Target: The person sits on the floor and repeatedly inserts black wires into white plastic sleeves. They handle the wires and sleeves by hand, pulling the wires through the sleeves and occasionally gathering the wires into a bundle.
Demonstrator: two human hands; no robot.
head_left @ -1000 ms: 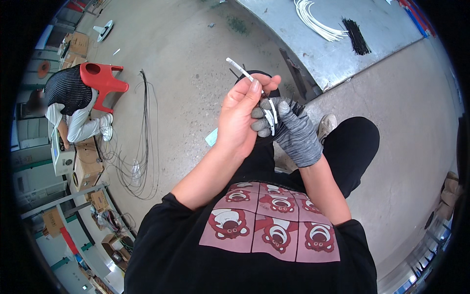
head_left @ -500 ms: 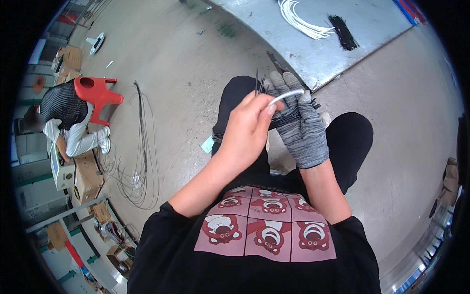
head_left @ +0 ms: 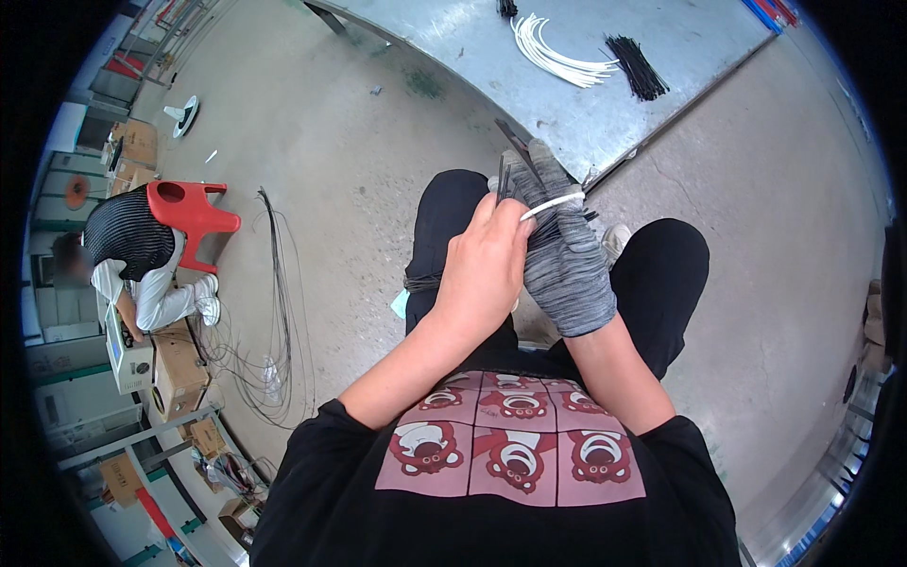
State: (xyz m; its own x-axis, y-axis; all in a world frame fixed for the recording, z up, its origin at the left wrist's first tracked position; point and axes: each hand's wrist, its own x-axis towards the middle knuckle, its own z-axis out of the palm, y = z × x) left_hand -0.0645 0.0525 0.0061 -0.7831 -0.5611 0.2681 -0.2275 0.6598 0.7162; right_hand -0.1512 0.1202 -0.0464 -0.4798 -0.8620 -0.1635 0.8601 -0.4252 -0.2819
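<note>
My bare left hand (head_left: 487,255), its fingers closed, pinches one end of a short curved white tube (head_left: 553,203). Several thin black strips (head_left: 503,180) stick up beyond its fingertips. Close against it is my right hand (head_left: 570,269), in a grey knitted glove. The tube's free end lies across that glove near the thumb. Dark strip ends show at the glove's far edge, so the right hand appears closed around black strips, mostly hidden by its fingers. A slim dark pointed piece (head_left: 515,144) shows beside the gloved fingertips; whether it is held I cannot tell.
Ahead, a grey metal table (head_left: 453,57) carries a fan of white tubes (head_left: 557,61) and a bundle of black strips (head_left: 638,68). Long dark cables (head_left: 276,246) lie on the floor at left. Beyond them a person (head_left: 132,236) bends forward by a red stool (head_left: 194,219).
Both hands have shifted slightly left and the white tube sits a little lower. The table appears shifted left and down in view. The grips look the same.
</note>
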